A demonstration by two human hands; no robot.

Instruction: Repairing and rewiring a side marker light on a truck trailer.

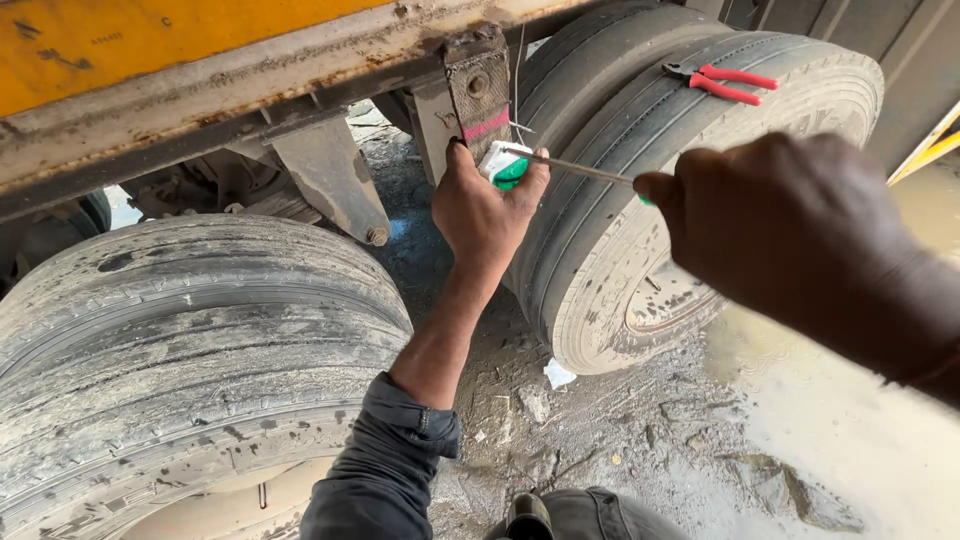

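Note:
My left hand (pixel 482 210) reaches up between two truck wheels and grips a small white and green part (pixel 508 166) against a rusty metal bracket (pixel 478 95) under the yellow truck body (pixel 120 40). My right hand (pixel 790 225) is closed around the handle of a screwdriver, whose thin metal shaft (pixel 585 170) points left with its tip at the white and green part. Only a speck of green handle shows by my right fingers.
Red-handled pliers (pixel 722 84) lie on top of the right tyre (pixel 650 150). A worn, muddy tyre (pixel 190 350) fills the lower left. The ground (pixel 600 430) is wet mud with debris, and a puddle (pixel 870 440) spreads at the right.

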